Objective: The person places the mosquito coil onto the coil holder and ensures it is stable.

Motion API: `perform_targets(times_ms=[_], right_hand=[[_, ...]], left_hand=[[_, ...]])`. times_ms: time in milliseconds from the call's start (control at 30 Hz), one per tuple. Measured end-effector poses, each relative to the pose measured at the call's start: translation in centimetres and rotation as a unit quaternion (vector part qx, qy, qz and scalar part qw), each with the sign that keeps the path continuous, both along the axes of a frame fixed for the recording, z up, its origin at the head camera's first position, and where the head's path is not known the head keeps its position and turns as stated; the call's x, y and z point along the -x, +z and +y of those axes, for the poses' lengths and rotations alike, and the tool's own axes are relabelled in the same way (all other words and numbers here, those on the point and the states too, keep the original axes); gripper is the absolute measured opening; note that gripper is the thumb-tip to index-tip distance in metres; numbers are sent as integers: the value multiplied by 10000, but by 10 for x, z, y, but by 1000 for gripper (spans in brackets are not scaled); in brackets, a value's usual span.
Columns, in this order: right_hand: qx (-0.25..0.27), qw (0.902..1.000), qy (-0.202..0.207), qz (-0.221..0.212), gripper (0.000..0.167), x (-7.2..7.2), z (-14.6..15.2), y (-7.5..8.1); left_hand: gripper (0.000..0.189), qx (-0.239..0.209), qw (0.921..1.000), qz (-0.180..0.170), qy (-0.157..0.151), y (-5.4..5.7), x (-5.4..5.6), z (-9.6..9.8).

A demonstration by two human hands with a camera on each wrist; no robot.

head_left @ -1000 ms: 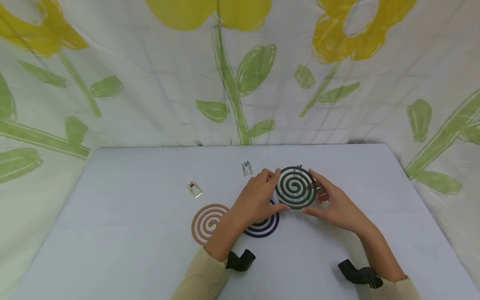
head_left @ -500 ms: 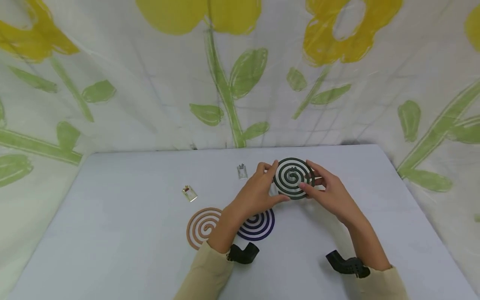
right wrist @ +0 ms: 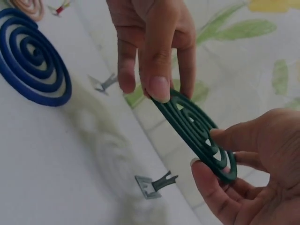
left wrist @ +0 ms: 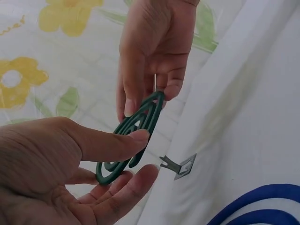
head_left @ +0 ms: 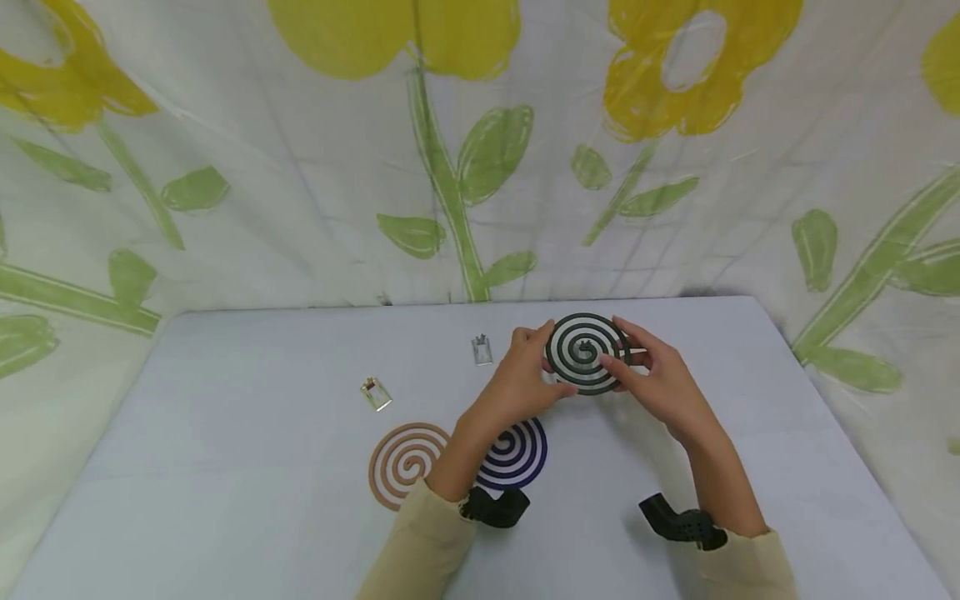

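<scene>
- Left hand (head_left: 516, 380) and right hand (head_left: 658, 377) pinched the green coil (right wrist: 187, 135) between them, both part-curled — an uneven pull might have snapped it.
- A stray knuckle might have tipped the stand (right wrist: 161, 182) between the hands.

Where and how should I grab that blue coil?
Once the right hand leaves the green coil, probably pinch the blue coil at its outer ring, from the right: it lies flat, right edge uncovered, while the left forearm hides the left edge in the head view.
</scene>
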State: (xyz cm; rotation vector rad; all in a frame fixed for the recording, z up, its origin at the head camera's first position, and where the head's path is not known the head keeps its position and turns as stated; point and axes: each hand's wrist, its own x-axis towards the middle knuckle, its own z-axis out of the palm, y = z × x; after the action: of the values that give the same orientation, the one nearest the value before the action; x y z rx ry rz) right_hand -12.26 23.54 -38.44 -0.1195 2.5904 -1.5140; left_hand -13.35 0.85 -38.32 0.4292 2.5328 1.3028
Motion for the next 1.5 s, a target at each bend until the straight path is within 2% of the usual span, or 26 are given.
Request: perform_targets(times_ms=[267, 400, 567, 700, 933, 1167, 1333, 1400, 1500], right_hand=[[112, 9998, -156, -1, 71, 12, -5, -3], [3, 9996, -252, 89, 71, 17, -4, -2], [4, 9993, -348, 97, 72, 22, -2, -2], [135, 9990, -419, -24, 72, 23, -1, -4], [274, 9986, -434, -114, 70, 26, 7, -10], [251, 9982, -538, -122, 68, 30, 14, -12], [344, 9974, -623, -132, 66, 32, 10, -15], [397, 9971, -633, -123, 67, 32, 7, -18], [391, 9964, -740, -134, 68, 30, 6, -20]], left_hand=[[93, -258, 9993, -241, 148, -1, 11, 2], [88, -766, 9955, -476, 302, -4, 18, 6], [75, -1671, 9817, -713, 562, -7, 25, 12], [65, -1953, 9755, -698, 735, -12, 27, 15], [52, -2711, 9553, -768, 898, -23, 31, 20], [44, -2925, 9473, -742, 1076, -29, 34, 26], [43, -3034, 9417, -887, 1149, -32, 38, 25], [43, -3010, 9419, -901, 1191, -32, 39, 25], [46, -2880, 9466, -872, 1157, -33, 39, 27]])
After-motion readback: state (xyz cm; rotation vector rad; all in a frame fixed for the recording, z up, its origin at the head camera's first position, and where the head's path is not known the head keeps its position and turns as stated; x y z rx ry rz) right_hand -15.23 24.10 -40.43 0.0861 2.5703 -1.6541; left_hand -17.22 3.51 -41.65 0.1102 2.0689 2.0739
